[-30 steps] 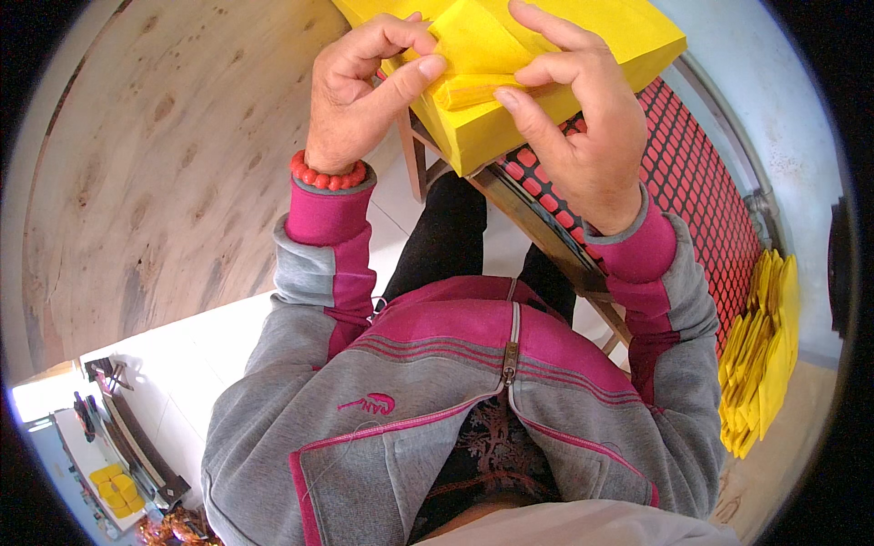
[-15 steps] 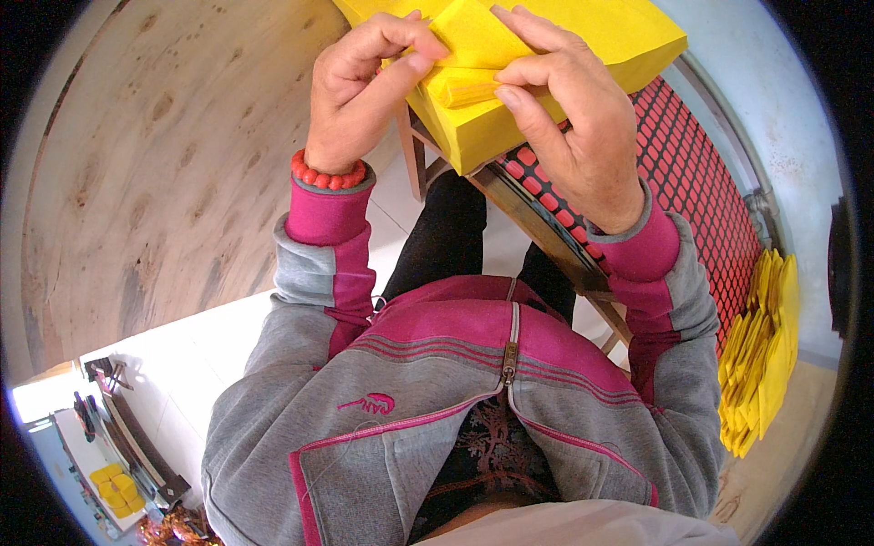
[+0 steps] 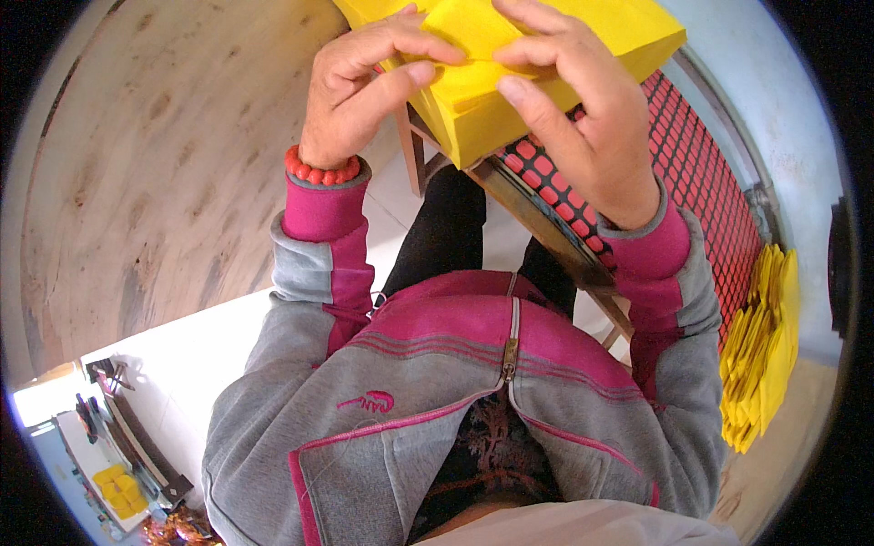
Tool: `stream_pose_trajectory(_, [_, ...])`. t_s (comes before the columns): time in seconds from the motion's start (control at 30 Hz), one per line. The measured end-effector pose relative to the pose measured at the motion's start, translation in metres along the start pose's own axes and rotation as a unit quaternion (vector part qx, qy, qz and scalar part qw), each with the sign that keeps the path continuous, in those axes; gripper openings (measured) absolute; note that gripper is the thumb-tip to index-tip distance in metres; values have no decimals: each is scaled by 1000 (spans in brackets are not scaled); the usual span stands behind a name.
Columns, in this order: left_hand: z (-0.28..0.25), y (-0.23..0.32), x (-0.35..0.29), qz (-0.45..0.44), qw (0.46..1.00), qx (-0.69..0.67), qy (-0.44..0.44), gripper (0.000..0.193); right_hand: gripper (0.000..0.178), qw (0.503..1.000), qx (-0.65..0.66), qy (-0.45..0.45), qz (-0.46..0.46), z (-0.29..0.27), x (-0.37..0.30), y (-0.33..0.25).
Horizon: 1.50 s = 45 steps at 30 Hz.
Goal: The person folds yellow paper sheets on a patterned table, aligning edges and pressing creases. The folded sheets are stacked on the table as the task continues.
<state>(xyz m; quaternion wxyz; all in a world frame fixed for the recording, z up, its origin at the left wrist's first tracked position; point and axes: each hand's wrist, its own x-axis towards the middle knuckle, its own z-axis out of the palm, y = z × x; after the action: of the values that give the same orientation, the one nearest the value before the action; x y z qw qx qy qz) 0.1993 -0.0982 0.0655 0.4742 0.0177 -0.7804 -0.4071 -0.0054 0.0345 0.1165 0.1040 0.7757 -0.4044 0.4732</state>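
Note:
A thick stack of yellow paper (image 3: 510, 127) sits at the top of the view. On its near corner lies a partly folded yellow sheet (image 3: 466, 32), with creased layers toward me. My left hand (image 3: 360, 82), wearing a red bead bracelet (image 3: 322, 170), rests its index fingertip on the fold, thumb apart from the fingers. From the other side, my right hand (image 3: 592, 114) reaches over the same sheet. Its fingers touch or hover just above the paper, and its thumb stands away from them. Neither hand pinches the sheet. The far part of the stack runs out of view.
A red and black grid-patterned surface (image 3: 692, 164) on a wooden frame lies beyond my right hand. Folded yellow papers (image 3: 757, 350) are piled at the right. A large wooden board (image 3: 173, 182) fills the left. Lower left stands a white table (image 3: 82, 446) with yellow pieces.
Both hands have loosened their pinch on the folded sheet, and their thumbs have moved away from the fingers. The fold now lies flatter on the stack. My right hand has shifted slightly right.

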Motion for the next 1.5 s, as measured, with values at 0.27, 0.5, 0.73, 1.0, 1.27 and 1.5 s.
stream_pose_trajectory(0.27, [2,1,4,-7,1000,25,9,17,11,992,57,-70,83,-36,-18,-42])
stream_pose_trajectory(0.5, [16,7,5,38,997,43,46,16,17,893,290,-276,204,31,-147,-55])
stream_pose_trajectory(0.73, [7,-7,4,11,997,39,70,20,25,883,-271,-169,345,47,-276,19])
stream_pose_trajectory(1.0, [13,16,6,-31,997,61,39,14,26,817,-385,-185,387,61,-293,44])
stream_pose_trajectory(1.27, [16,20,9,-37,997,49,38,18,28,829,-248,-288,409,43,-237,-3])
stream_pose_trajectory(1.5, [13,17,7,-23,998,58,27,18,8,975,-128,-158,86,-21,-133,-61])
